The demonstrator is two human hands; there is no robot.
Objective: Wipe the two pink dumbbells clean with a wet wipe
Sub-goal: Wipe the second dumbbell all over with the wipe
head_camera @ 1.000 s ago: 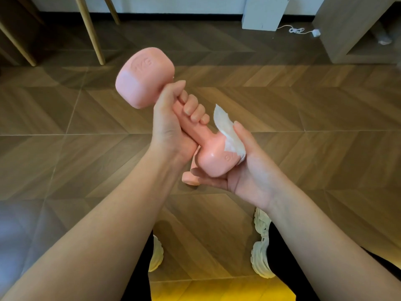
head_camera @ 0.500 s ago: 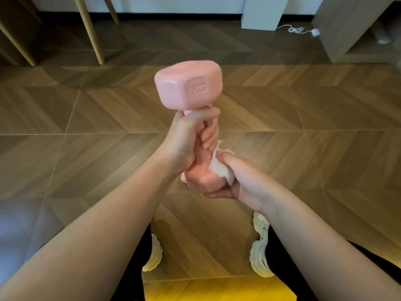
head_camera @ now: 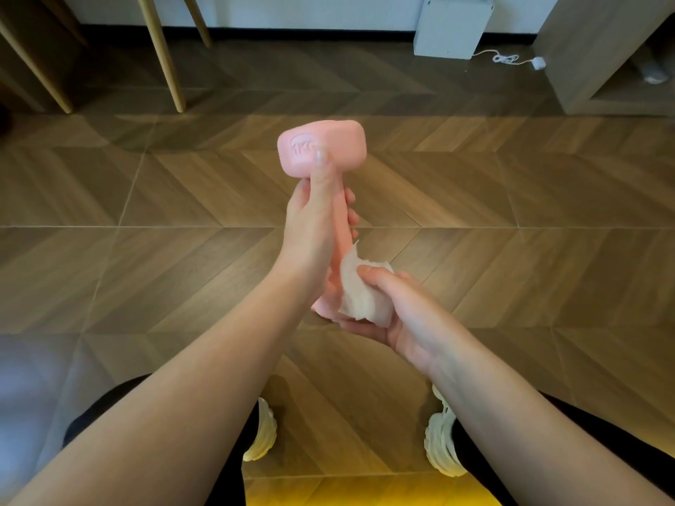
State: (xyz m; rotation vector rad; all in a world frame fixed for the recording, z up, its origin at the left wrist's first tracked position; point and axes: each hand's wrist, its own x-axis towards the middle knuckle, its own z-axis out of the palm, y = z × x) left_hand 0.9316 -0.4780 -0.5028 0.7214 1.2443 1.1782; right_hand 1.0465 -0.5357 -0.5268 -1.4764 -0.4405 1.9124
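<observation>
A pink dumbbell [head_camera: 323,149] marked 1KG is held upright over the wooden floor. My left hand [head_camera: 314,228] grips its handle, thumb stretched up onto the top head. My right hand [head_camera: 387,304] holds a crumpled white wet wipe [head_camera: 359,294] wrapped against the lower head, which is mostly hidden by the wipe and my fingers. A second dumbbell is not visible; my hands cover the floor spot below them.
My two white shoes [head_camera: 261,432] stand on the herringbone floor below my arms. Wooden furniture legs [head_camera: 164,56] rise at the back left. A white box [head_camera: 451,25] with a cable and a wooden cabinet [head_camera: 599,52] stand at the back right.
The dumbbell went from tilted left to upright and turned in my left hand. My right hand closed the wipe around the lower head and shifted slightly right.
</observation>
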